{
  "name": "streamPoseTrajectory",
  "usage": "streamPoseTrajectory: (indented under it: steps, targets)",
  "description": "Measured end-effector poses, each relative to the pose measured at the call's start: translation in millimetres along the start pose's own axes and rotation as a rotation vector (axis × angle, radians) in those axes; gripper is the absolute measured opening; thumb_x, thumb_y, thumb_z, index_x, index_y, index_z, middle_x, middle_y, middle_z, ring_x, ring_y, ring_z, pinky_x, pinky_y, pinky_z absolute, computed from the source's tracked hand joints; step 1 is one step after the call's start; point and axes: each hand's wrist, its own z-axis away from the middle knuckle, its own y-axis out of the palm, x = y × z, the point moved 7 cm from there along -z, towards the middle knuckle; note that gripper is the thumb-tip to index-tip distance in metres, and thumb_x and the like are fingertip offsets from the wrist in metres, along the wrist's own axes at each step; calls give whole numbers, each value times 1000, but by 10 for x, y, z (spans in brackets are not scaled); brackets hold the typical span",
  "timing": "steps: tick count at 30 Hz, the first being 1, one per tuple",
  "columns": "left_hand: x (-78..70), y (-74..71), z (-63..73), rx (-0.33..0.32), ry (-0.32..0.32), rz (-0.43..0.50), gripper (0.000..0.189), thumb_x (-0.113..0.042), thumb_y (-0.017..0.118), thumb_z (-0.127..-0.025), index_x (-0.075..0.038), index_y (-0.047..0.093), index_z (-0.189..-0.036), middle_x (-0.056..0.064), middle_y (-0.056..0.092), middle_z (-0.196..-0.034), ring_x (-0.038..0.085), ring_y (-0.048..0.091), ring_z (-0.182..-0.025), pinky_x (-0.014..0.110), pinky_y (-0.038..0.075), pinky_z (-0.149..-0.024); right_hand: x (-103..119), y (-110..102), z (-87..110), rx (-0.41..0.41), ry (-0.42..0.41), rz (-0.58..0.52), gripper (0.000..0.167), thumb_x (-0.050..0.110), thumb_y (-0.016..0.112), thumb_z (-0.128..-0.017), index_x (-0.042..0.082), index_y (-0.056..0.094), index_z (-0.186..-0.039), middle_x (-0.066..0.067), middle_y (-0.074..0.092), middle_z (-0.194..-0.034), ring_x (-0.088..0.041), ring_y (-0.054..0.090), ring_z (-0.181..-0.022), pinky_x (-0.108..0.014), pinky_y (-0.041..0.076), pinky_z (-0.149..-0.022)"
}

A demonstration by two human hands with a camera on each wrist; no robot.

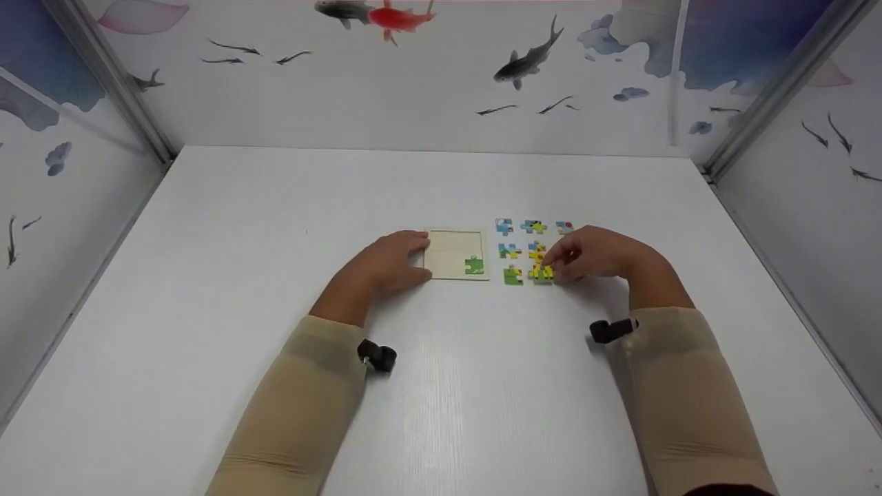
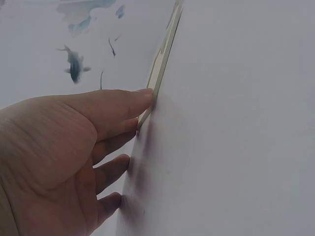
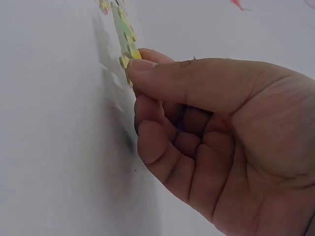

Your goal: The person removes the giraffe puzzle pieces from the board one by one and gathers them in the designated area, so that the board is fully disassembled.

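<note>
A square wooden puzzle tray point(image 1: 448, 255) lies on the table, with one green puzzle piece point(image 1: 474, 266) in its near right corner. My left hand point(image 1: 394, 263) holds the tray's left side, thumb at the near corner and fingers farther up; the left wrist view shows the thumb on the tray's edge point(image 2: 160, 73). Thumb and forefinger of my right hand point(image 1: 596, 253) pinch a yellow-and-green puzzle piece point(image 1: 541, 273). In the right wrist view this piece point(image 3: 129, 42) stands tilted at the fingertips, and the other fingers are curled in.
Loose puzzle pieces lie in rows right of the tray: a blue-and-white one point(image 1: 504, 226), a yellow one point(image 1: 534, 226), a blue one with red point(image 1: 565, 226) and several more nearer. White walls point(image 1: 427, 103) with painted fish enclose the white table point(image 1: 441, 386).
</note>
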Motion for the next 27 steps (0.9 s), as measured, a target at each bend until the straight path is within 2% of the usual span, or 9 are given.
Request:
streamPoseTrajectory:
  steps: [5,16,22,27]
  targets:
    - [-18,3,-2,6,-2,2,72,-33,67,-102,-21,39,-167,-1,33,-177,25,24,-168,46,22,-137,-3,20,5,0,16,-1,24,18,78,-94,24,82,-117,-2,69,-99,-23,59,-96,-33,48,-79]
    - [-24,4,-10,10,12,-10,72,-34,67,-103,-21,39,-168,-1,32,-177,26,23,-168,47,22,-137,53,-5,5,-36,30,-24,24,18,78,-93,25,82,-116,-2,69,-103,-23,60,-99,-32,51,-80]
    - [-29,-3,3,16,14,-21,72,-34,67,-103,-20,38,-168,0,31,-178,26,22,-168,47,21,-137,313,49,-61,-63,-16,-28,25,26,81,-93,29,81,-118,-3,69,-103,-23,61,-95,-33,51,-77]
    - [-25,2,10,15,-2,-15,72,-34,67,-103,-21,38,-168,0,31,-178,26,22,-168,47,21,-137,589,124,-153,-78,-51,-17,30,29,83,-93,29,80,-123,-3,69,-104,-23,62,-99,-35,52,-80]
